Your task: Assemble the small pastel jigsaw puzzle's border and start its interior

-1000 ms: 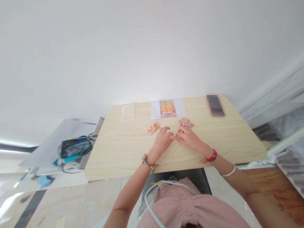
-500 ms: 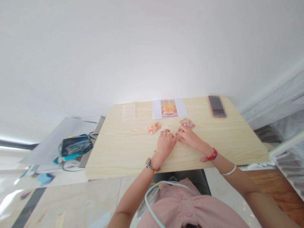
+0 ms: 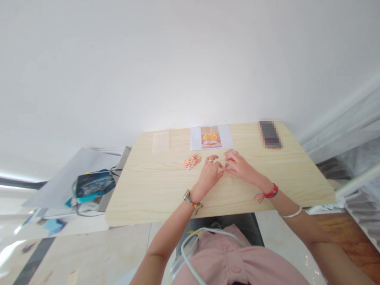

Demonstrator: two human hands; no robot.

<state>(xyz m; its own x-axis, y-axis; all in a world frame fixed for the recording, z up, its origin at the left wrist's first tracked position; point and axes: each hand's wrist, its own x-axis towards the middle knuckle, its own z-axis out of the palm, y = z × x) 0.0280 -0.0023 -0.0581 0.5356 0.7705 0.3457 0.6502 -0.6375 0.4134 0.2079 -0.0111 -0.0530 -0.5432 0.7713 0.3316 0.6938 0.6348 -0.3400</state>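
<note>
1. A small pink piece (image 3: 225,169) sits over the wooden table (image 3: 142,190), pinched at the fingertips of my left hand (image 3: 209,175) and my right hand (image 3: 242,171).
2. Nearer me, just below my hands, lie a few pale pieces (image 3: 228,180).
3. My right fingers partly hide a pinkish pile (image 3: 230,152); an orange pile (image 3: 192,161) lies left of my left hand.
4. Farther back lies a printed sheet (image 3: 195,138), with a phone (image 3: 270,135) well to its right.

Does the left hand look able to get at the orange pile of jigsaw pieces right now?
Probably yes: the orange pile of jigsaw pieces lies close beside the left hand, with nothing visible between them. That hand, though, appears to be pinching a small pink piece together with the right hand.
</note>
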